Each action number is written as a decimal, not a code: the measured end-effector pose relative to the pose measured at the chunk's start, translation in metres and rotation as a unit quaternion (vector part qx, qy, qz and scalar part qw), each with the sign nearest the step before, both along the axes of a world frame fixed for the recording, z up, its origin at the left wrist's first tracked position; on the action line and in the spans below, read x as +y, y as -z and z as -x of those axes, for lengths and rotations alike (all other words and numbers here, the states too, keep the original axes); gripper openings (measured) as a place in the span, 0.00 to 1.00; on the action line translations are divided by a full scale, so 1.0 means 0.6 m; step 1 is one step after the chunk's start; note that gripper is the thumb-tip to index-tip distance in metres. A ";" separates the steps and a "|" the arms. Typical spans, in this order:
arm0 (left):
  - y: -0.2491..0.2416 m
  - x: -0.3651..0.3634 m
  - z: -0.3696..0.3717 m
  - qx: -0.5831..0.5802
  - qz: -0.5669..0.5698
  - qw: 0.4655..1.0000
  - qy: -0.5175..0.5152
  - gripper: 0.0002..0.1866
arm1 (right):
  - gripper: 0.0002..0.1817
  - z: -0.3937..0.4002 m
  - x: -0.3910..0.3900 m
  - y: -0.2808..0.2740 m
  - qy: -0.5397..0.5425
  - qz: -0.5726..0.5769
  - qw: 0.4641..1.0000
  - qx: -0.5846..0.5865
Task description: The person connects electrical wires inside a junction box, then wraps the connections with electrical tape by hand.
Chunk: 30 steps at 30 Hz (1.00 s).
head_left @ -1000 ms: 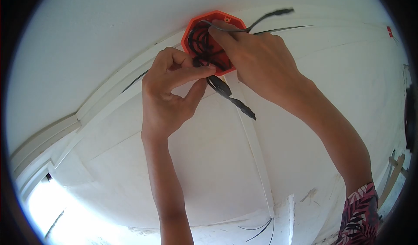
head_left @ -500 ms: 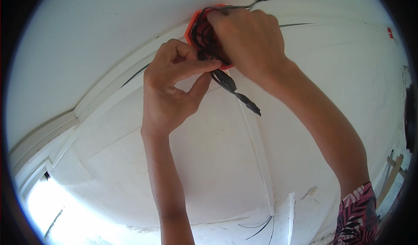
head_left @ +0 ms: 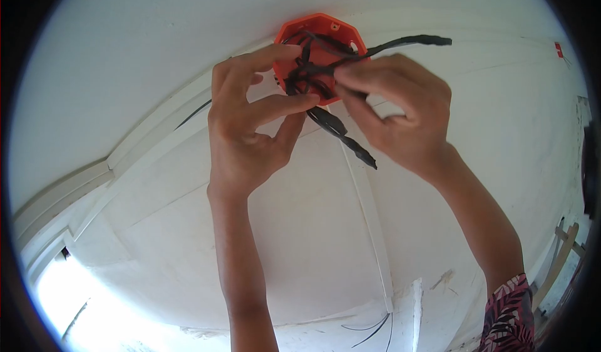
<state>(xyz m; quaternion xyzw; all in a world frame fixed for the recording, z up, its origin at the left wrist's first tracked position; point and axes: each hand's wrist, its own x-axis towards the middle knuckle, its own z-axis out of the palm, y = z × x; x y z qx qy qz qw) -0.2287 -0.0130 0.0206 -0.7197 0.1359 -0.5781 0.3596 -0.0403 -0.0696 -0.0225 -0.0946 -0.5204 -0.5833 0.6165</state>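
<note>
An orange octagonal junction box [head_left: 320, 19] sits high up by the ceiling edge, with several black wires [head_left: 308, 70] bunched inside it. My left hand [head_left: 241, 127] is at the box's lower left side, its thumb and a finger pinching the wires at the lower rim, while another finger reaches over the opening. From that pinch a black taped wire end [head_left: 328, 122] hangs down to the right. My right hand [head_left: 407, 98] is slightly blurred at the right side, thumb and fingertips closed on a black wire. Above it, a second taped wire end [head_left: 422, 40] sticks out rightward.
White trunking [head_left: 169, 120] runs along the wall top beside the box, and a thin strip [head_left: 366, 214] drops down the wall. Loose wires [head_left: 372, 330] poke out at its foot. A small red box [head_left: 559, 50] is far right, above a wooden frame [head_left: 563, 258].
My right hand has moved right and down out of the box, baring its inside. The upper taped wire end has shifted right and down. My left hand stays nearly in place, one finger stretched farther.
</note>
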 end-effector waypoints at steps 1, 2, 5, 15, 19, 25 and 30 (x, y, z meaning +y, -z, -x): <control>-0.002 0.005 -0.001 0.009 -0.014 1.000 0.002 0.19 | 0.10 0.002 -0.004 0.009 -0.030 0.047 0.998 -0.012; -0.003 0.009 -0.002 0.018 -0.028 0.999 0.005 0.19 | 0.10 0.000 -0.007 0.017 -0.029 0.045 0.999 -0.012; 0.009 0.009 -0.015 0.011 0.038 0.998 0.057 0.19 | 0.12 -0.006 -0.012 0.028 -0.040 0.120 0.991 -0.046; 0.020 0.006 -0.033 0.009 0.004 0.999 0.043 0.22 | 0.13 -0.059 -0.027 -0.003 0.127 0.082 0.988 -0.013; 0.019 0.008 -0.032 0.008 0.010 0.998 0.056 0.23 | 0.11 -0.043 -0.018 -0.034 0.215 -0.032 0.976 0.016; 0.018 0.006 -0.029 0.015 0.011 0.999 0.048 0.23 | 0.04 -0.020 -0.010 -0.049 0.339 -0.044 0.933 0.113; 0.017 0.011 -0.026 0.022 0.012 0.998 0.060 0.24 | 0.03 -0.018 -0.012 -0.048 0.305 -0.084 0.948 0.024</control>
